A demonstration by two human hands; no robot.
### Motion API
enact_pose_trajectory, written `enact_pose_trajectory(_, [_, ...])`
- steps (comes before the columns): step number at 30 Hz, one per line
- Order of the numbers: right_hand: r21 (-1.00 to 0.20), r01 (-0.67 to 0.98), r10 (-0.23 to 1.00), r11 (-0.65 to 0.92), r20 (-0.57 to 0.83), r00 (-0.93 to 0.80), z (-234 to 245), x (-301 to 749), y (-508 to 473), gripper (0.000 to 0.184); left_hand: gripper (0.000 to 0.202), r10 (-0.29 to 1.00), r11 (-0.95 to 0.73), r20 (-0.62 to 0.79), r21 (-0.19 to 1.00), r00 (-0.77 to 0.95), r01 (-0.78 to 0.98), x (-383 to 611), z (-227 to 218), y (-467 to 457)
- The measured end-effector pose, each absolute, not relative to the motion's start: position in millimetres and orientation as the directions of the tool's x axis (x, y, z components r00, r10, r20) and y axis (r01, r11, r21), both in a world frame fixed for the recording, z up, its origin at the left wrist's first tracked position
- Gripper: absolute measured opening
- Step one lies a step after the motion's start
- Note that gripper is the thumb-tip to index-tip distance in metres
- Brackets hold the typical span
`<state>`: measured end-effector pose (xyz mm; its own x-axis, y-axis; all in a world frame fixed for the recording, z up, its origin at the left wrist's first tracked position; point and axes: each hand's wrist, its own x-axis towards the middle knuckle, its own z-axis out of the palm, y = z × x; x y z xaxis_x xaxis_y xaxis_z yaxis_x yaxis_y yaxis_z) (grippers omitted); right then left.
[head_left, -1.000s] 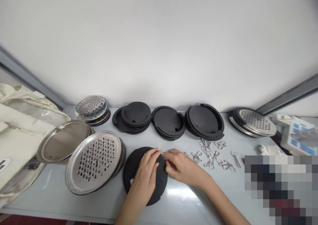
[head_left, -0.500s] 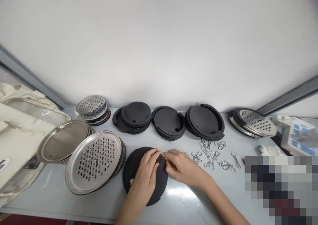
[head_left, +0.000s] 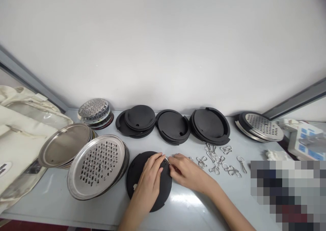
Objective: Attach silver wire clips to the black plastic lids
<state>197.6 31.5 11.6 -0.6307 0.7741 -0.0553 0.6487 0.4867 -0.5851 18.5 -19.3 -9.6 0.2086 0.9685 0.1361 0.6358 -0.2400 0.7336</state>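
A black round disc [head_left: 139, 166] with a notched edge lies flat on the table. My left hand [head_left: 150, 180] rests over it, its fingers stretched out and the fingertips at the disc's upper right edge. At that edge my right hand [head_left: 184, 170] pinches a small metal wire clip [head_left: 167, 160], mostly hidden by the fingers. Whether the clip passes through the disc I cannot tell. To the right of my right hand lie several loose metal wire clips [head_left: 215, 159] with rings.
Round metal grater plates [head_left: 98, 166] and plain metal discs [head_left: 65, 146] are stacked at left, with smaller graters [head_left: 93, 108] behind. Black round holders [head_left: 173, 124] line the wall [head_left: 163, 47]. A grater in a black holder [head_left: 265, 125] and a white-blue device [head_left: 309, 139] stand at right.
Hardly anything differs. Both hands stay at the disc's edge, and the metal clip remains in my right fingers.
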Motion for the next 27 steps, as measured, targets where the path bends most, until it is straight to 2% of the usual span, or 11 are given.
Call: enact_pose_trajectory(27, [-0.577,0.659,0.778,0.483,-0.062,-0.625,8.4,197.1,32.0,0.015,0.038,0.973,-0.21,0.097,0.756,0.212,0.62,18.3,-8.1,-19.0])
